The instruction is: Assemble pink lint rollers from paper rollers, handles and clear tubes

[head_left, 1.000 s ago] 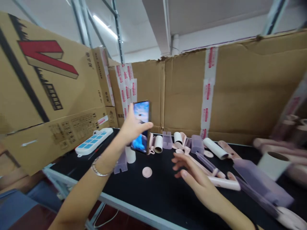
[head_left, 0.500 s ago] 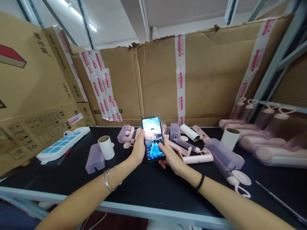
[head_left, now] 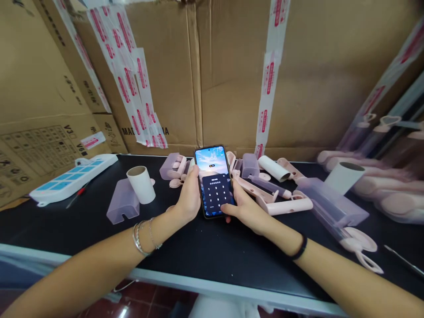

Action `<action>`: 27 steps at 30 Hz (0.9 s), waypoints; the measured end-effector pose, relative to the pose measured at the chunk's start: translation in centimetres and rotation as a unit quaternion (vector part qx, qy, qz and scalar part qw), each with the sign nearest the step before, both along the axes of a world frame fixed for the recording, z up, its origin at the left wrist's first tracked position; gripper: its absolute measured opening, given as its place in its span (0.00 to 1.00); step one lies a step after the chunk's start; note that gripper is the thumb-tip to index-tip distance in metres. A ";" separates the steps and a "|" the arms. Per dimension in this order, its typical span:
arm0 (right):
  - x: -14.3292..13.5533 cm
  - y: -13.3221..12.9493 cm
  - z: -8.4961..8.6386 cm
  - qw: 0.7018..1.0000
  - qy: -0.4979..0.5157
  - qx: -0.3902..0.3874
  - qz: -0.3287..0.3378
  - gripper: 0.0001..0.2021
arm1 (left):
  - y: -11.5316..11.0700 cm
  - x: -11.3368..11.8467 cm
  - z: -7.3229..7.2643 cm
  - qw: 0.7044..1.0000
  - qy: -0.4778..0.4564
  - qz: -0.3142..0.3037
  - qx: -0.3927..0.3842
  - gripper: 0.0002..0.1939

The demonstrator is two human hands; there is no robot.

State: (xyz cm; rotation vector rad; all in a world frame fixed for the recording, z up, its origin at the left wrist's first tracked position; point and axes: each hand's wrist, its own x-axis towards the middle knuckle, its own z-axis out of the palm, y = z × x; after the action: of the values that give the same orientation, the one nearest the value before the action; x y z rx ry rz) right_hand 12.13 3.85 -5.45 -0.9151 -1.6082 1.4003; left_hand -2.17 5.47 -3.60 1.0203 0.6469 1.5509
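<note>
A smartphone (head_left: 213,170) is held upright above the table's middle, its screen lit with a dark number keypad. My left hand (head_left: 189,194) is closed along its left edge, thumb up by the side. My right hand (head_left: 247,203) grips the lower right side, and its thumb lies over the bottom of the keypad. Behind the phone and to its right lie pale pink plastic parts (head_left: 288,205) and a translucent purple case (head_left: 251,165). Another purple case (head_left: 123,201) and a white cardboard tube (head_left: 141,185) stand left of my left hand.
A white power strip (head_left: 71,179) lies at the left, near a red-handled screwdriver (head_left: 79,192). To the right are a white tube (head_left: 344,176), a large purple case (head_left: 333,201) and a thin metal tool (head_left: 404,260). A taped cardboard wall (head_left: 228,88) closes off the back.
The phone screen has gone from a picture to a number keypad. My view has tipped down and come closer. Both hands still hold the phone; the right thumb sits lower on the screen.
</note>
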 end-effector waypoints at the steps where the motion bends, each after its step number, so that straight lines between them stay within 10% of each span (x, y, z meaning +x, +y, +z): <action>1: 0.0 0.0 0.0 1.000 0.009 0.000 -0.010 0.39 | -0.1 -0.1 0.0 1.000 0.009 -0.016 0.009 0.16; 13: -0.1 0.5 -0.8 0.990 0.120 -0.002 -0.073 0.36 | 0.5 -1.8 0.6 0.963 0.204 -0.169 0.056 0.32; 27: 0.3 0.9 0.0 0.992 0.108 -0.036 -0.063 0.34 | 1.1 -2.0 -0.1 0.957 0.234 -0.165 0.054 0.38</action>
State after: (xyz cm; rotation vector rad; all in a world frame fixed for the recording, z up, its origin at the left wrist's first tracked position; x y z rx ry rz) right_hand 12.38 4.72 -5.44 -0.8584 -1.3245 1.4249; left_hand -4.21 6.56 -3.71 1.5180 0.6732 1.0650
